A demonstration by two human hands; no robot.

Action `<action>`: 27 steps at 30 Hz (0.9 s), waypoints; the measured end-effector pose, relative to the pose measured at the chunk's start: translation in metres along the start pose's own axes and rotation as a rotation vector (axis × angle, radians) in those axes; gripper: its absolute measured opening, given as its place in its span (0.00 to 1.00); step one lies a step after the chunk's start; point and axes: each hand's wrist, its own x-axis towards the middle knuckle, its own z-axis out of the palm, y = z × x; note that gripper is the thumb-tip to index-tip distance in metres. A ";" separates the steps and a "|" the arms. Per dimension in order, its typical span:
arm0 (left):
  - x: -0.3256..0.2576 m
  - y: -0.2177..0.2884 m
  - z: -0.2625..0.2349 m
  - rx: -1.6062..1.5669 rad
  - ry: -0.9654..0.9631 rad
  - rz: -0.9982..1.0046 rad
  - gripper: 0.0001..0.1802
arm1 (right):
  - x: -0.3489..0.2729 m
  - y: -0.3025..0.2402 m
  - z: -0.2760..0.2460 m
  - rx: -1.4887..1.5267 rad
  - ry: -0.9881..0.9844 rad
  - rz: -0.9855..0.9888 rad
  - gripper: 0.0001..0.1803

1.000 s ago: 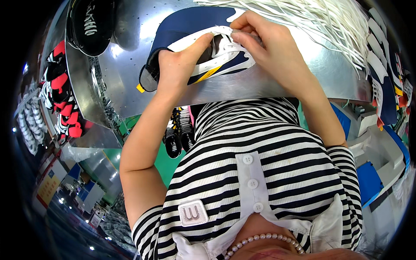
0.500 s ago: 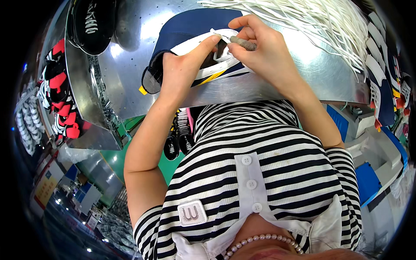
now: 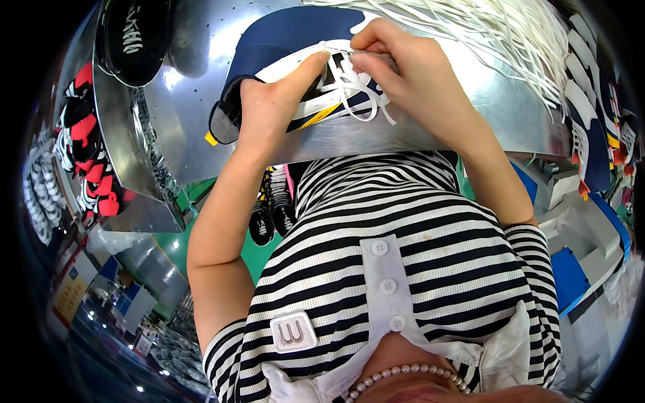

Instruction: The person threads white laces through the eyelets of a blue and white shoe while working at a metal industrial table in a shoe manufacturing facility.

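A navy shoe upper [image 3: 285,39] with white eyelet strips and a yellow stripe lies on its side on the metal table. My left hand [image 3: 272,104] is closed on it, fingers inside the opening and thumb by the white eyelet edge. Opposite, my right hand [image 3: 413,70] is closed round a small tool with a grey wrapped handle [image 3: 384,59], mostly hidden in the palm. Its thumb and forefinger pinch together close to the eyelets. Loops of white shoelace [image 3: 361,111] hang over the upper's front, below the fingertips.
Many loose white laces [image 3: 497,47] spread across the table's far right. A black shoe [image 3: 134,40] stands at the far left. Red, black and white shoe pieces [image 3: 87,144] hang beyond the left edge; more navy-and-white uppers [image 3: 588,138] hang at the right.
White lace loops now show over the front of the upper. The grey handle has turned back into my right palm. The upper and left hand have shifted slightly left.
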 end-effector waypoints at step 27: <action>0.012 0.006 -0.007 0.186 -0.166 -0.006 0.18 | 0.035 0.023 0.040 0.123 0.156 -0.131 0.09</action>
